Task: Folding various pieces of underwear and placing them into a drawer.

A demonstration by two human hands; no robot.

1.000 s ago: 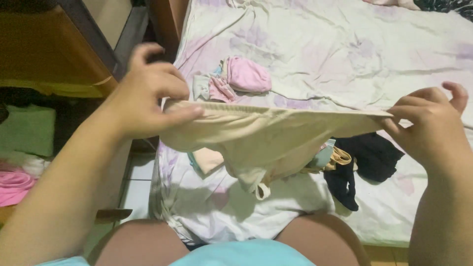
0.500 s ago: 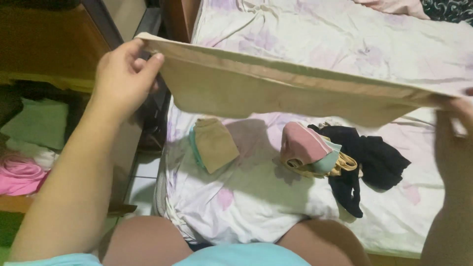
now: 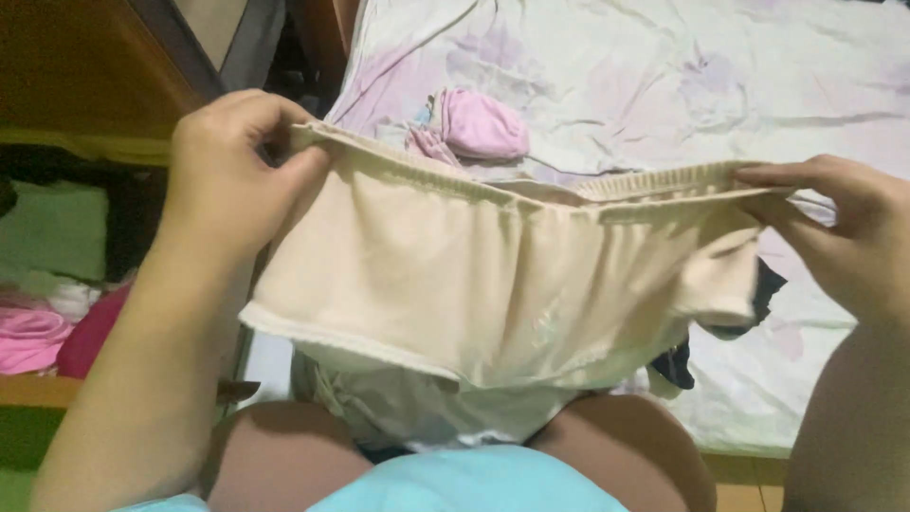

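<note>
I hold a cream-coloured undergarment stretched out by its elastic waistband above my lap. My left hand pinches the waistband at its left end. My right hand pinches the right end. The cloth hangs down between my hands and hides most of the bed's near part. Behind it a small pink folded garment lies on the white, flower-printed bedsheet. A dark garment peeks out at the cloth's right edge.
A wooden shelf unit stands at the left with green and pink folded clothes in it. My knees and a light blue top fill the bottom of the view. The bed edge runs close in front of me.
The cream garment has come down from a high, taut stretch to hang lower in front of me. Its body now hides the folded pieces and most of the dark garment.
</note>
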